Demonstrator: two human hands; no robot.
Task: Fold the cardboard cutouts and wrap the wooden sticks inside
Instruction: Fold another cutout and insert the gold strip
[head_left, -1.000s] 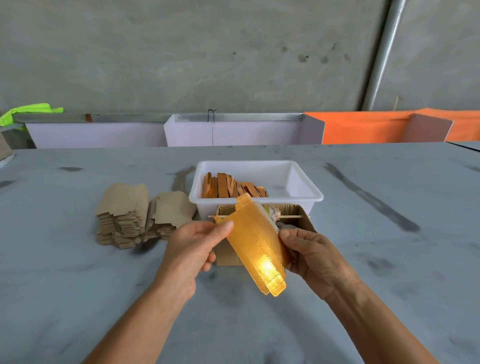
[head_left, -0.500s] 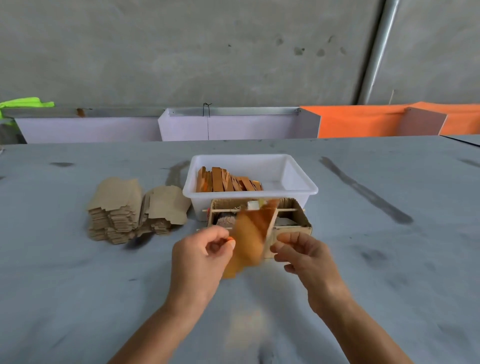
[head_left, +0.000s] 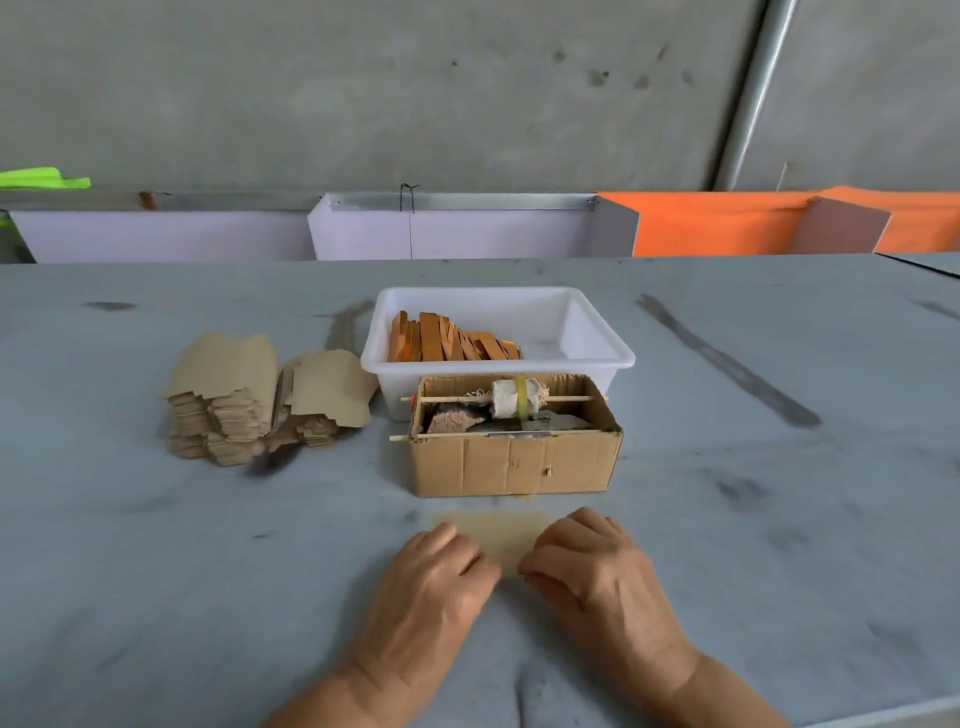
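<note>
Both hands are now lying down on the table (head_left: 156, 545), where half a second ago they were holding the cutout (head_left: 493, 535) up in the air in front of the box (head_left: 511, 460). That cutout is now lying flat on the grey tabletop, just in front of the box and between the two hands, and only its far part is showing.

Left hand (head_left: 436, 577) is resting knuckles up on the cutout's left end, its fingers curling down onto the card. Right hand (head_left: 587, 566) is doing the same at the right end, fingers bent and their tips meeting the near edge of the card. Whether either hand is pinching the card or only pressing on it, I cannot tell, since the fingertips are hiding under the knuckles.

Behind the box, and touching it, a white tub (head_left: 597, 358) is sitting on the table, and the orange-brown sticks (head_left: 449, 343) are leaning together in its left half. The box is standing open at the top; two thin skewers (head_left: 452, 399) are lying across it, and a pale roll (head_left: 517, 404) with a yellow band is sitting on the far one. To the left of the tub, a stack (head_left: 228, 405) of brown cutouts is sitting in two piles, the right pile just beside the tub.

At the far edge of the table, pale panels (head_left: 457, 234) and orange panels (head_left: 722, 228) are standing against a grey wall (head_left: 363, 93), and a metal pipe (head_left: 753, 93) is running up it on the right.
</note>
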